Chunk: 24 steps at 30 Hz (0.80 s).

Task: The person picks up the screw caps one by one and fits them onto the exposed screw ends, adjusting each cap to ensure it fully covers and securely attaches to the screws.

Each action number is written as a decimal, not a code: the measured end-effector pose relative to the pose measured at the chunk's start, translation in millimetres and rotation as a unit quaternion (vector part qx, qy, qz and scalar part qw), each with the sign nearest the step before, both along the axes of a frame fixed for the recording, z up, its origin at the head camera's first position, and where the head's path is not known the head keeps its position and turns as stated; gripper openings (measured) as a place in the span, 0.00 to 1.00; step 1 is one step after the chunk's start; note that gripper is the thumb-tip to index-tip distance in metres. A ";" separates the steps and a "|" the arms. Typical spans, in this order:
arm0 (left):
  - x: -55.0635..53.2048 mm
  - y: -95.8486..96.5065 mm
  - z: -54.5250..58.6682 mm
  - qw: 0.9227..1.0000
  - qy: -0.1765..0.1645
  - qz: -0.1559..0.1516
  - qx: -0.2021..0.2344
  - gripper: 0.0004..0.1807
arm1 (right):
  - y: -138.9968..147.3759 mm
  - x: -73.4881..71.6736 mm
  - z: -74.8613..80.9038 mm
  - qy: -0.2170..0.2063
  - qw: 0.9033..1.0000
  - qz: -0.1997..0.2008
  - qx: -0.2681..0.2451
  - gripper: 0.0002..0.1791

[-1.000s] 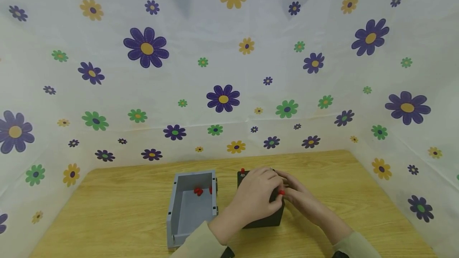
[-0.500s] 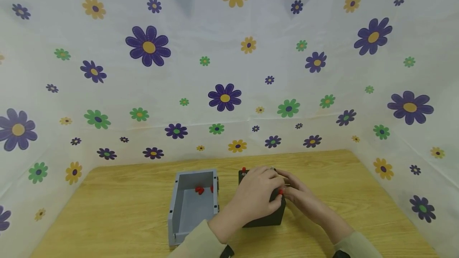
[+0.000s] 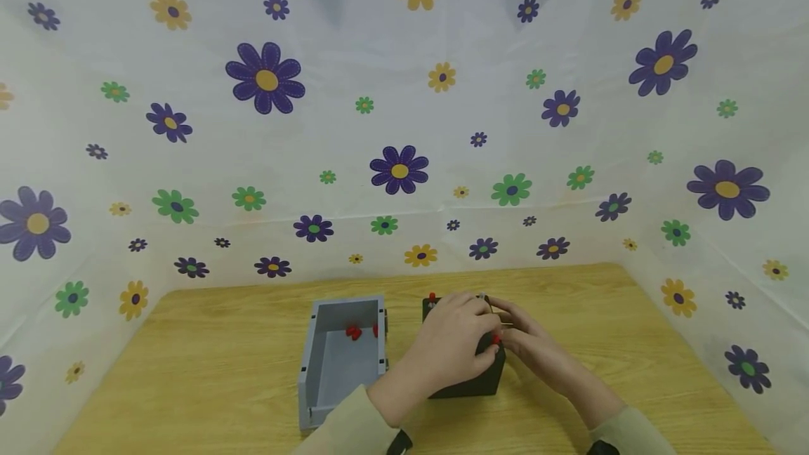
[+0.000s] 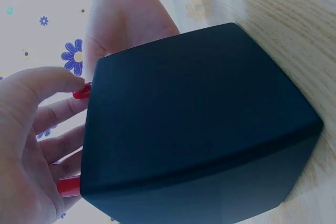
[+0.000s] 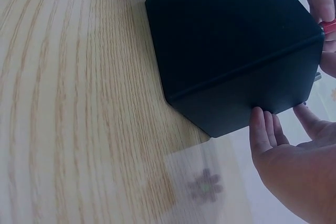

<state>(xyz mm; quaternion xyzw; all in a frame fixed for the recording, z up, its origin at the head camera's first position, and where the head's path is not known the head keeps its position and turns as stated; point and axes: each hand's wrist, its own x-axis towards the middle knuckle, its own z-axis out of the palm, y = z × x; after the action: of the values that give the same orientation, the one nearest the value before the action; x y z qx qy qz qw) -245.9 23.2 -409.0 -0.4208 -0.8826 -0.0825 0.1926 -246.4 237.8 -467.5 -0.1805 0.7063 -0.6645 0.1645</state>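
Observation:
A black box point(image 3: 464, 386) stands on the table with small red caps and metal posts along its top. My left hand point(image 3: 450, 335) lies across the top, pinching a red cap point(image 3: 496, 338) between thumb and finger at the near right corner. The left wrist view shows that pinch beside the box's edge, and another red cap point(image 4: 69, 186) under the palm. My right hand point(image 3: 540, 353) is at the box's right side. In the right wrist view, its fairly straight fingers point(image 5: 258, 129) touch the box wall. Much of the box top is hidden by my left hand.
Left of the box sits a grey open-fronted bin point(image 3: 307, 364) holding several small red pieces point(image 3: 353, 332). The wooden table point(image 3: 208, 364) ends at a flower-patterned sheet point(image 3: 341, 125) behind and on both sides.
The head view has shifted slightly, moving the whole scene a little. Both hands stay at the box; the left hand's fingers shift only slightly at the red cap.

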 end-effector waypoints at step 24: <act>2.4 0.4 1.6 1.000 0.008 -0.001 0.012 0.05 | 1.6 -2.1 -4.8 0.005 1.000 0.010 -0.015 0.38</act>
<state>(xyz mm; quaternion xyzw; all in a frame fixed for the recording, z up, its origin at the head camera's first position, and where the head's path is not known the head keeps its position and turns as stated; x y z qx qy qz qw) -243.5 23.7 -407.5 -0.4200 -0.8794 -0.0903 0.2050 -248.5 239.3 -472.3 -0.1937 0.6950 -0.6724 0.1650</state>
